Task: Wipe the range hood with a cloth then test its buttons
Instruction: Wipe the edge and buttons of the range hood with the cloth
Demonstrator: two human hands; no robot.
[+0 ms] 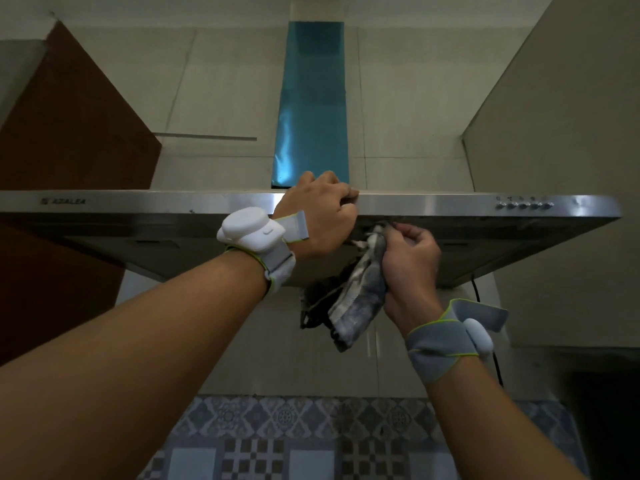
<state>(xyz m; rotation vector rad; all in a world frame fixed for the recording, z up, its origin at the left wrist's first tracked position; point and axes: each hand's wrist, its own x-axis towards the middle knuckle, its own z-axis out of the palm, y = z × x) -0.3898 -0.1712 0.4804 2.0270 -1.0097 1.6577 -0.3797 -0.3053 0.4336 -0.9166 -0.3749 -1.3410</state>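
Currently the left hand (pixel 320 209) grips the range hood (pixel 433 206) at the middle of its front edge, fingers curled close together over the top lip, forearm reaching up from lower left. The right hand (pixel 410 268) sits just under that edge beside the left, fingers curled and pinching a dirty grey cloth (pixel 360 296); the cloth's top end touches the hood's underside and the rest hangs down. The buttons (pixel 523 205) form a row at the right end of the front edge, well apart from both hands.
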